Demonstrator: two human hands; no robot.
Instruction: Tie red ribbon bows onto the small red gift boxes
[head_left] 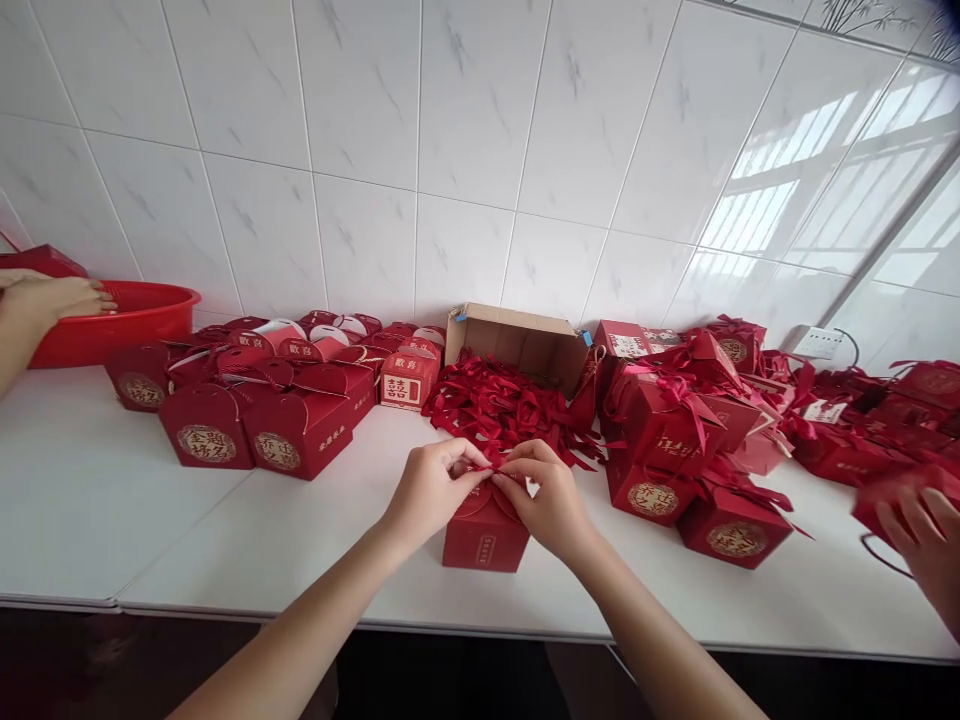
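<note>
In front of me a red gift box (486,538) stands upright near the table's front edge. My left hand (433,490) and my right hand (551,500) meet over its top, each pinching a red ribbon (493,468) between thumb and fingers. The fingertips nearly touch at the middle of the ribbon, and they partly hide it and the box's lid. Just behind my hands, a heap of loose red ribbons (510,400) spills from an open cardboard carton (517,335).
Red boxes with gold emblems (206,440) stand grouped at left. Ribboned red boxes (667,430) are stacked at right. Another person's hand (56,300) is over a red basin (161,305); at far right a hand (926,530) holds a red box. A white power strip (819,342) lies by the wall.
</note>
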